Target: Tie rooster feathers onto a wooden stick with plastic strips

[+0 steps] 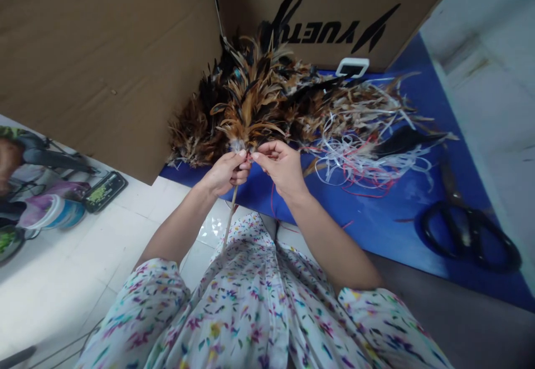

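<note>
My left hand (pixel 229 171) is closed around a thin stick (pixel 231 213) whose upper end carries a bunch of brown and black feathers (pixel 247 113). The stick slants down toward my lap. Close beside it, my right hand (pixel 281 167) pinches red string (pixel 249 158) at the base of the feathers, thumb and forefinger together. A length of the red string hangs below my right hand. Behind the bunch, a heap of loose feathers (pixel 192 126) lies on the blue tabletop (pixel 334 221), partly hidden by the bunch.
White and red strands (pixel 334 157) lie tangled to the right, near black-handled scissors (pixel 468 238). Cardboard walls (pixel 104 51) stand at the left and back. A white-framed object (pixel 352 68) sits by the back cardboard. On the floor at left are a bucket (pixel 64 213) and a dark tray (pixel 104 192).
</note>
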`<control>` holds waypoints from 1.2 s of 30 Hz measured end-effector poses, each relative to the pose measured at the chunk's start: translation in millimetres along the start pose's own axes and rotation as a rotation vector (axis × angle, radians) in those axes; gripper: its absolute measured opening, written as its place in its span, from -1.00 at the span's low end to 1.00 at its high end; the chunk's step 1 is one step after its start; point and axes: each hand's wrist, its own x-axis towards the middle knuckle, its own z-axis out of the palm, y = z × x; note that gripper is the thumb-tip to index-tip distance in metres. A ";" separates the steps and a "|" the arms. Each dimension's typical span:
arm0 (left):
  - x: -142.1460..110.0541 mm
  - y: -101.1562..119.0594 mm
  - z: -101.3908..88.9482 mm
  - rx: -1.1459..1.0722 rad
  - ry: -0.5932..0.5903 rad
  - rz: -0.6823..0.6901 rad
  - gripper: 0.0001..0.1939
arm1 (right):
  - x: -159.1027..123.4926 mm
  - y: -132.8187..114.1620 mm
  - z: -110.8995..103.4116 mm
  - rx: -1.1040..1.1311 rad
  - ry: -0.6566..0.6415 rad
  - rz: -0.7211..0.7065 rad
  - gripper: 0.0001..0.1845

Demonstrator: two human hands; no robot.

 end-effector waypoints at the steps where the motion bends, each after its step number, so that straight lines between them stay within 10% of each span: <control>1: 0.1 0.0 -0.2 0.000 0.003 0.001 -0.67 | 0.6 1.1 0.8 -0.018 0.004 -0.017 -0.73; 27: -2.5 -5.2 -4.8 0.152 0.065 0.198 -0.44 | 3.0 15.4 26.1 -0.339 0.118 -0.247 -0.78; 31: -2.4 -5.5 -6.5 0.144 0.066 0.232 -0.41 | -4.8 12.9 28.7 -0.507 0.050 -0.437 -0.93; 36: -3.2 -2.9 -8.2 0.096 0.076 0.225 -0.43 | -3.7 18.7 30.0 -0.347 -0.037 -0.348 -0.86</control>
